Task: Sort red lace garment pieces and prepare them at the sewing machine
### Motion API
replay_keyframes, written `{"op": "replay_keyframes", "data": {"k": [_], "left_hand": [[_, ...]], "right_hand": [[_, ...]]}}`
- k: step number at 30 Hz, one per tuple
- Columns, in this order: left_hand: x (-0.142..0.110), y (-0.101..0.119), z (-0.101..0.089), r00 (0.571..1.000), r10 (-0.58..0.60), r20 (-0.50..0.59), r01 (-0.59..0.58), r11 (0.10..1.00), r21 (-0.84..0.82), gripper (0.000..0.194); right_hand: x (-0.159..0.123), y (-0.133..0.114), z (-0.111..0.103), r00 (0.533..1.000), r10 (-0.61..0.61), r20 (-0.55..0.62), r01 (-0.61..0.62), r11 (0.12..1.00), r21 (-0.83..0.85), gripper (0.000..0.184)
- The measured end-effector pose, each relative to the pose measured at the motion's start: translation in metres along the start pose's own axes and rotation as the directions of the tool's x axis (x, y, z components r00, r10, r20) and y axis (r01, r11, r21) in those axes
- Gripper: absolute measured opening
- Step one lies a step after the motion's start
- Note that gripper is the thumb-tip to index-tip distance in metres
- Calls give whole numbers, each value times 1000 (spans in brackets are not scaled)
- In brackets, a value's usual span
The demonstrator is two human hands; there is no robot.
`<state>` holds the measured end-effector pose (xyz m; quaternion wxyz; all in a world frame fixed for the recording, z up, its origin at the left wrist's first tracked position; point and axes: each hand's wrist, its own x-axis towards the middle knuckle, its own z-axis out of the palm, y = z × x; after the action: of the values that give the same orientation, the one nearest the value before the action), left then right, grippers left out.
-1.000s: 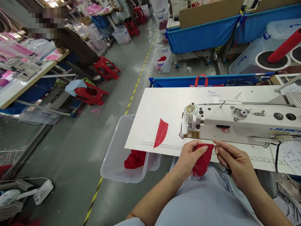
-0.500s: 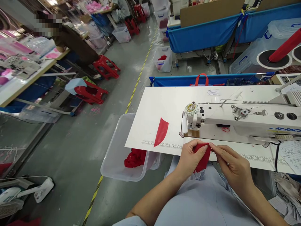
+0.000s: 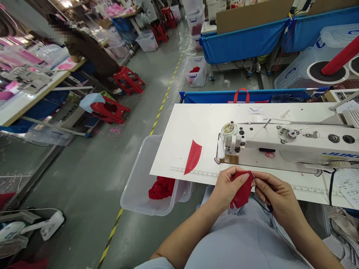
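My left hand (image 3: 226, 187) is closed, pinching a small red fabric piece (image 3: 241, 194) between thumb and fingers, just in front of the table edge and above my lap. At the cloth's upper right corner my right hand (image 3: 273, 190) is closed, fingertips together on a thin, needle-like tool (image 3: 253, 174). Its kind is too small to tell; a dark end shows below the palm. Another red fabric piece (image 3: 193, 157), curved on one side, lies flat on the white table (image 3: 185, 121). Beyond my hands stands a white sewing machine (image 3: 291, 138).
A clear plastic bin (image 3: 134, 186) with red fabric (image 3: 161, 188) stands under the table's left corner. At the right are a red thread cone (image 3: 340, 56) and written papers (image 3: 346, 183). Across the aisle are red stools (image 3: 110, 110) and a person (image 3: 89, 50) at another table.
My right hand moved in to the cloth's corner, its fingers reaching over it, then drew back slightly with the thin tool showing again. My left hand kept its hold on the red fabric.
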<state>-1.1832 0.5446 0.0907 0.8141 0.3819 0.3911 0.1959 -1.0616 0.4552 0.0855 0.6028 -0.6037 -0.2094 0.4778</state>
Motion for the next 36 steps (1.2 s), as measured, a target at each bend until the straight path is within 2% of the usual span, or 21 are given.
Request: {"op": "replay_keyframes", "data": {"k": [3,7,22,25,31,36], "left_hand": [[0,-1,-1,1000,-8,15,8,999,-31,42],[1,-3,-1,999,-11,44,14,998,-64,40],[2,-2,6,999,-15,35,20,988,-155,41],[1,-1,7,1000,9,20,-7,995,-99,42],[2,-4,5,987,154,-51,-142,972,187,35],[5,-7,-3,992,127,-27,-117,962,247,30]], "right_hand": [[3,1,-2,997,73,35,-76,993,94,26],[4,2,-5,990,132,55,-139,980,141,25],[7,3,-7,983,165,75,-176,970,169,29],[7,2,-6,986,154,61,-162,974,156,31],[5,5,-2,999,37,-23,-36,998,45,33],[4,7,-2,996,42,-84,-34,994,101,31]]}}
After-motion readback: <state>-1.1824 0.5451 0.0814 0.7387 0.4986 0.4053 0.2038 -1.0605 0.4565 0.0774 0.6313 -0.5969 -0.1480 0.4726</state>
